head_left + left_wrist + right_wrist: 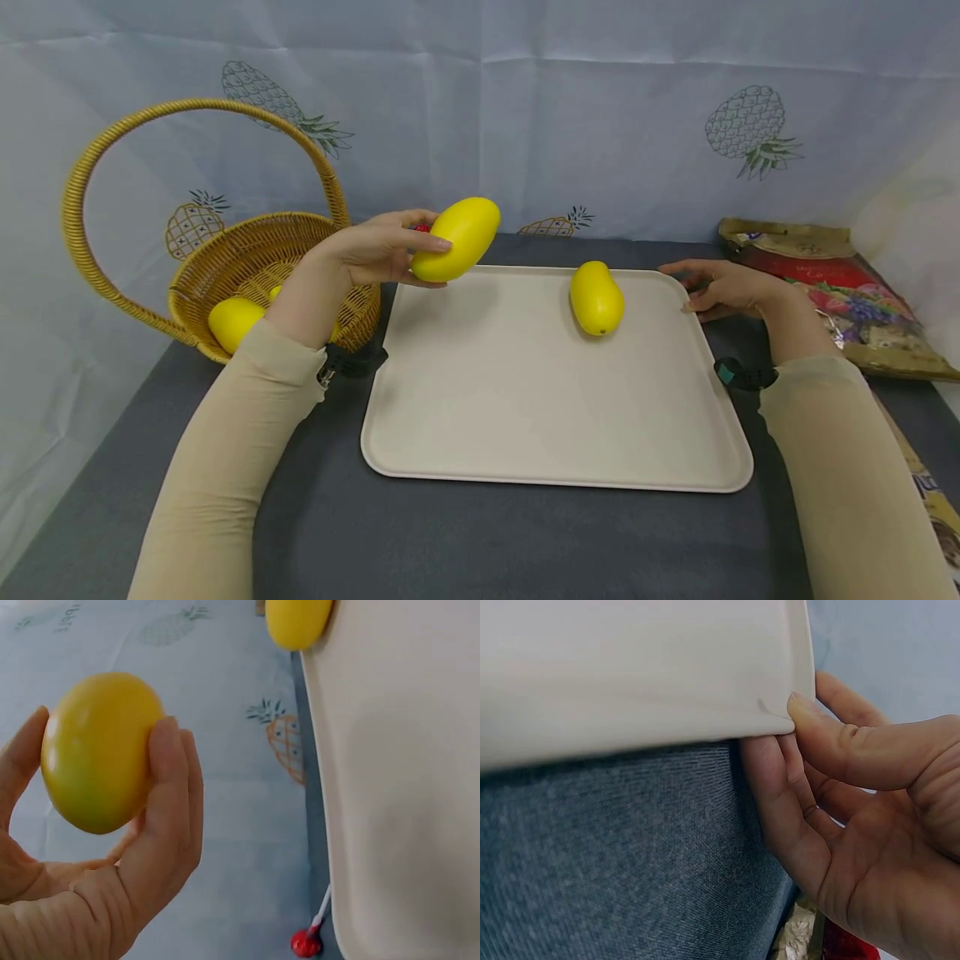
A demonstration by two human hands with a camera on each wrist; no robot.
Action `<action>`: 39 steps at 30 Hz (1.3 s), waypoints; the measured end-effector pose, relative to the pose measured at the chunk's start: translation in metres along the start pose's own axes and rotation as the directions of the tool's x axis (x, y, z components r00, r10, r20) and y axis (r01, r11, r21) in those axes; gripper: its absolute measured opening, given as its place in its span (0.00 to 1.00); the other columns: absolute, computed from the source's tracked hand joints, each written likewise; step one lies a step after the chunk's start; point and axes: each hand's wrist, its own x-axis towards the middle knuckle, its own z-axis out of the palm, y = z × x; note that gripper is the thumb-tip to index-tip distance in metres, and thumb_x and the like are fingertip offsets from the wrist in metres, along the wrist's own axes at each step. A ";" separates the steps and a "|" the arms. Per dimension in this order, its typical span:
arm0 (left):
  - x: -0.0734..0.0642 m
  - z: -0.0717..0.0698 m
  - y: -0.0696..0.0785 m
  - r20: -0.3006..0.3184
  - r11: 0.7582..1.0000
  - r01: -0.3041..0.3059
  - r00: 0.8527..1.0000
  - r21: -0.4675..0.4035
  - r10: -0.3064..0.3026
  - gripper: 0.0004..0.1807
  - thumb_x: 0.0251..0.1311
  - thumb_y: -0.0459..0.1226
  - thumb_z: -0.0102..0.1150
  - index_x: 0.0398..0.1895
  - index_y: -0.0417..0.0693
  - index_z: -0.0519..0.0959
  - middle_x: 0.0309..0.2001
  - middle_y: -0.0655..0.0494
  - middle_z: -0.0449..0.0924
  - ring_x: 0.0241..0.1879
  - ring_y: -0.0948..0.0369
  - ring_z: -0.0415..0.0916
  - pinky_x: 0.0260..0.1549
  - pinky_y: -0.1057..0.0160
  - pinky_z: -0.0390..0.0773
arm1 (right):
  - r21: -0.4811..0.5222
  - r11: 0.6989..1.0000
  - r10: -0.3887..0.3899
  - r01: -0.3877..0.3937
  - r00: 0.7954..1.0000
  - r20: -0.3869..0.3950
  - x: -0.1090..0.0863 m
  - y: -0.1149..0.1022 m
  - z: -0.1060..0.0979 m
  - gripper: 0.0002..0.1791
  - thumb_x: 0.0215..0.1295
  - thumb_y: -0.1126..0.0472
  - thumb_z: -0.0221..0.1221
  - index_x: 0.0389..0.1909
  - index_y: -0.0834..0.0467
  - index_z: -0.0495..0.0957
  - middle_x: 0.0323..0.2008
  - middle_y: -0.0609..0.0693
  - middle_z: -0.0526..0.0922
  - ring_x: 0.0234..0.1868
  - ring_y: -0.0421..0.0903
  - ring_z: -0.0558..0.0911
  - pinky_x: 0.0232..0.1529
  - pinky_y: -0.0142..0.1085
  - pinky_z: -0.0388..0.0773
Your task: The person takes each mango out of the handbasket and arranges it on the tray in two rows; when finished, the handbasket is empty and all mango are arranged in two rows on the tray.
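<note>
A pale blue-grey cloth backdrop [615,150] hung behind the table [525,542], creased across and down, printed with large green-leaved pineapples in thin outline [745,122] and smaller orange pineapples [193,229] nearer its lower edge (the left wrist view also caught some faint green lettering [70,618], turned sideways). Whitish, wrinkled sheeting [45,400] closed in the left side, while the pale surface on the right [911,183] carried a warmer, yellowish tint. Dark grey, finely ribbed cloth [630,862] covered the tabletop, and the light over everything looked soft and diffuse.
</note>
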 end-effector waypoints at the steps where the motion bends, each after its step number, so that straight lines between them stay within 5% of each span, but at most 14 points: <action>1: 0.003 0.002 0.000 -0.005 1.000 0.004 1.000 0.012 -0.004 0.26 0.69 0.36 0.51 0.69 0.49 0.59 0.57 0.53 0.65 0.50 0.56 0.74 0.52 0.55 0.84 | -0.003 1.000 -0.001 0.001 1.000 0.002 0.000 0.000 0.000 0.44 0.67 0.65 0.61 0.78 0.53 0.49 0.58 0.59 0.65 0.45 0.46 0.79 0.50 0.37 0.86; 7: 0.017 0.014 -0.003 -0.034 0.998 0.024 0.999 0.064 -0.022 0.19 0.69 0.37 0.54 0.60 0.42 0.67 0.52 0.53 0.69 0.49 0.56 0.72 0.55 0.56 0.79 | -0.009 1.000 -0.003 0.003 1.000 0.004 0.001 0.001 0.000 0.44 0.67 0.64 0.61 0.78 0.52 0.49 0.58 0.59 0.65 0.45 0.47 0.79 0.49 0.36 0.86; 13: 0.034 0.021 -0.009 -0.040 0.999 0.013 0.999 0.030 -0.011 0.21 0.68 0.36 0.55 0.62 0.42 0.68 0.52 0.53 0.70 0.46 0.56 0.73 0.65 0.48 0.71 | -0.011 1.000 -0.002 0.002 1.000 0.002 0.001 0.000 0.000 0.43 0.67 0.64 0.61 0.78 0.52 0.49 0.58 0.60 0.65 0.45 0.47 0.79 0.49 0.37 0.86; 20: 0.053 0.026 -0.014 -0.041 1.000 0.031 0.999 0.002 -0.031 0.19 0.67 0.37 0.58 0.60 0.48 0.72 0.52 0.54 0.71 0.46 0.54 0.74 0.61 0.52 0.72 | -0.013 1.000 -0.008 0.008 1.000 0.001 0.000 -0.002 0.001 0.42 0.68 0.65 0.60 0.78 0.52 0.49 0.57 0.59 0.65 0.44 0.47 0.79 0.49 0.36 0.86; 28: 0.076 0.034 -0.017 -0.082 0.996 0.083 0.993 -0.035 -0.085 0.18 0.64 0.37 0.61 0.55 0.40 0.74 0.48 0.52 0.73 0.45 0.57 0.72 0.49 0.64 0.77 | -0.018 1.000 -0.008 0.008 1.000 -0.005 -0.001 -0.003 0.001 0.42 0.68 0.64 0.60 0.78 0.52 0.50 0.59 0.60 0.65 0.45 0.47 0.79 0.50 0.37 0.86; 32: 0.088 0.039 -0.020 -0.052 0.994 0.092 0.994 -0.062 -0.096 0.18 0.65 0.35 0.61 0.55 0.37 0.75 0.47 0.51 0.75 0.44 0.58 0.74 0.43 0.68 0.80 | -0.020 1.000 -0.006 0.006 1.000 -0.009 -0.002 -0.003 0.001 0.42 0.68 0.64 0.60 0.78 0.52 0.50 0.59 0.60 0.65 0.45 0.47 0.79 0.50 0.37 0.86; 39: 0.105 0.050 -0.026 -0.025 0.992 0.112 0.993 -0.050 -0.113 0.12 0.66 0.35 0.58 0.50 0.41 0.76 0.47 0.52 0.75 0.44 0.59 0.74 0.50 0.64 0.78 | -0.018 1.000 -0.002 0.002 1.000 -0.010 -0.003 -0.003 0.001 0.42 0.68 0.64 0.60 0.78 0.52 0.50 0.58 0.60 0.65 0.44 0.47 0.79 0.49 0.36 0.86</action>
